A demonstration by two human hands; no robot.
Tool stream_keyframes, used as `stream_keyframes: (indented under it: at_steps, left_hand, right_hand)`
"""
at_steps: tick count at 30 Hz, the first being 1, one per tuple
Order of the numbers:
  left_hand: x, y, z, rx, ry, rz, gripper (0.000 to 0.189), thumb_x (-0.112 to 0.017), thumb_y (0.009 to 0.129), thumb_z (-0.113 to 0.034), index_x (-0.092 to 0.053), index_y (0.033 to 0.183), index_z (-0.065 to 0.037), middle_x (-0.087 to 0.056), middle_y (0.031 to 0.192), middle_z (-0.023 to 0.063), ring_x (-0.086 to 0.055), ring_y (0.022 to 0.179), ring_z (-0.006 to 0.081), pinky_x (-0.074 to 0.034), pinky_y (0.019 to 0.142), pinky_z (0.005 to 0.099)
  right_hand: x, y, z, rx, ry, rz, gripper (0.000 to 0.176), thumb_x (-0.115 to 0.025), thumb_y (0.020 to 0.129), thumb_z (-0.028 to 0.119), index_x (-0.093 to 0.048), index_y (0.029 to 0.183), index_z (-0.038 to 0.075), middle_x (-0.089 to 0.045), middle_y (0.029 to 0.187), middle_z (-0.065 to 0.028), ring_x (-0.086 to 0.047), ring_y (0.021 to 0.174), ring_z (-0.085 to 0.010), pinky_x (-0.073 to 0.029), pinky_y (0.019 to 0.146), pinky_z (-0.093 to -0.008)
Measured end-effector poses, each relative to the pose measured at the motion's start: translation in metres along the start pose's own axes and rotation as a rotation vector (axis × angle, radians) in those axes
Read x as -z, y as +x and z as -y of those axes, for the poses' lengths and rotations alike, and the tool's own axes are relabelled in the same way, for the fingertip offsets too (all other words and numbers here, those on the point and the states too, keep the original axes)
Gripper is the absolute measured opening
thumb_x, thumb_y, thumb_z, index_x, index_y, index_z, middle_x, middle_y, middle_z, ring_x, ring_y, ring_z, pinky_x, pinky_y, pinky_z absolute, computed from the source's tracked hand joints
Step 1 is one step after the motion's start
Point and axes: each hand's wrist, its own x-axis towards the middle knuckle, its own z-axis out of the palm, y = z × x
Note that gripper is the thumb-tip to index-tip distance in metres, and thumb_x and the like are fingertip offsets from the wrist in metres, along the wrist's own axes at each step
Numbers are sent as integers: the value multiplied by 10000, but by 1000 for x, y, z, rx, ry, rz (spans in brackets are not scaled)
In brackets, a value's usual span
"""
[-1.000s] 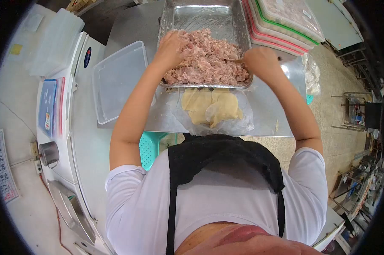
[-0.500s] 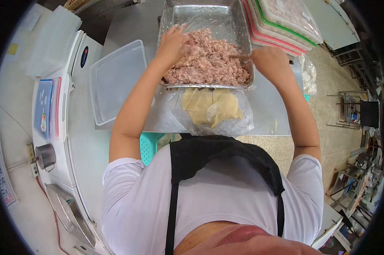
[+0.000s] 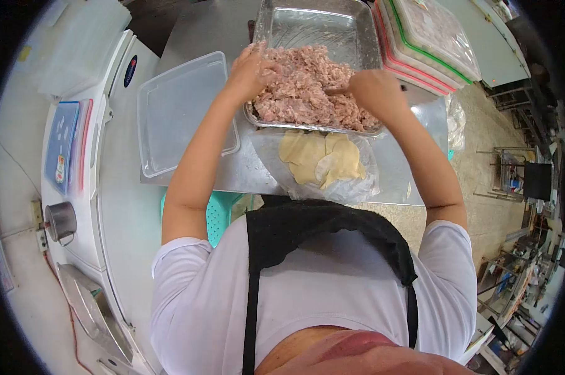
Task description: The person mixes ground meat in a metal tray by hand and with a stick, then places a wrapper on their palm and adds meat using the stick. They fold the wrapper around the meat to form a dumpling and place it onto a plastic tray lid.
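Starting at 10 o'clock in the view, clear plastic containers [image 3: 82, 50] stand stacked beside a white appliance [image 3: 123, 187]. A small steel pot [image 3: 60, 220] is at 9 o'clock, with a thin wire handle.

To the right of the appliance is a steel table [image 3: 245, 175] — a shallow clear plastic container [image 3: 185, 115] lies on its left side, and 1 teal perforated plastic piece [image 3: 215, 219] shows below the table's edge.

The left hand [image 3: 248, 70] is at the left side of the ground meat [image 3: 301, 87], its fingers partly curled against the meat; whether they grip anything I cannot tell. The meat is heaped in the near part of a rectangular metal pan [image 3: 320, 28], whose far part shows smeared bare metal. At 6 o'clock from the pan, just beside its near rim, pale dough wrappers [image 3: 323, 157] lie overlapping on a clear plastic sheet [image 3: 357, 187].

The right hand [image 3: 377, 94] is closed around a thin brown tool [image 3: 337, 91], over the pan's right side. The tool's tip points to 9 o'clock, at the meat; its dark end pokes out behind the fist.

At 1 o'clock, containers with green and red rims [image 3: 420, 44] are stacked beside the pan — pinkish contents show through the top container. A metal rack [image 3: 504, 172] stands farther off, near 3 o'clock.
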Motion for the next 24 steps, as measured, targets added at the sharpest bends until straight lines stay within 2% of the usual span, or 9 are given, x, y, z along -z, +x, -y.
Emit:
stream_keyframes:
  at_steps: [2,6,9,11,13,15,17,19,24]
  left_hand:
    - [-4,-1,6,-18,-121,24,205,-675,813,-310,-726,982,-205,-433,1433,103,-334,1339,367,-285,1086,484]
    - [-12,0,5,-80,-52,-1,239,-661,834,-319,-724,1012,-172,-436,1433,99,-327,1344,361,-282,1084,483]
    - [-7,-6,-12,74,-80,-109,236,-642,841,-306,-726,1001,-155,-458,1413,98,-341,1329,370,-292,1073,477]
    - [-17,-8,-8,30,-19,-177,174,-607,853,-197,-734,968,-222,-431,1425,143,-389,1277,408,-317,1067,469]
    - [-23,-12,-8,37,-105,-295,186,-605,852,-254,-736,977,-212,-464,1396,124,-387,1275,400,-305,1063,475]
    - [-27,-19,-10,46,-190,-411,220,-603,851,-311,-738,985,-201,-496,1366,104,-385,1273,392,-293,1059,481]
    - [-30,-27,-14,60,-160,-583,187,-589,859,-243,-736,965,-197,-514,1329,128,-400,1258,386,-299,1051,484]
    - [-34,-38,-22,82,-142,-577,175,-585,856,-213,-731,949,-183,-520,1312,137,-409,1247,385,-305,1046,483]
    - [-32,-40,-30,107,-183,-597,164,-588,827,-105,-715,930,-121,-505,1336,119,-399,1248,371,-301,1061,463]
  right_hand:
    - [38,15,4,-103,-13,100,163,-559,760,116,-688,673,67,-673,725,-160,-684,690,-293,-539,569,-403]
    - [-35,13,23,-74,-3,79,155,-562,764,115,-686,686,62,-677,735,-164,-687,683,-286,-541,559,-396]
    - [-36,7,21,8,106,101,154,-564,766,127,-684,703,55,-679,741,-159,-688,688,-286,-541,559,-397]
    - [0,19,5,53,-50,233,170,-540,842,169,-680,812,76,-668,753,-138,-672,737,-312,-529,597,-435]
    - [25,32,-22,2,-98,201,196,-530,865,203,-693,853,95,-678,782,-128,-674,761,-316,-533,628,-446]
    - [5,47,-62,-42,-67,114,210,-527,866,217,-698,862,94,-680,798,-129,-674,766,-322,-532,642,-455]
    - [-22,62,-86,-85,-28,26,225,-525,867,231,-703,871,92,-683,814,-131,-673,771,-327,-531,657,-465]
    - [-59,69,-93,-210,-25,218,249,-514,871,260,-698,874,93,-681,831,-146,-667,776,-340,-520,679,-490]
    - [-69,62,16,-27,112,100,140,-558,732,102,-684,752,43,-673,792,-185,-676,740,-344,-534,625,-438]
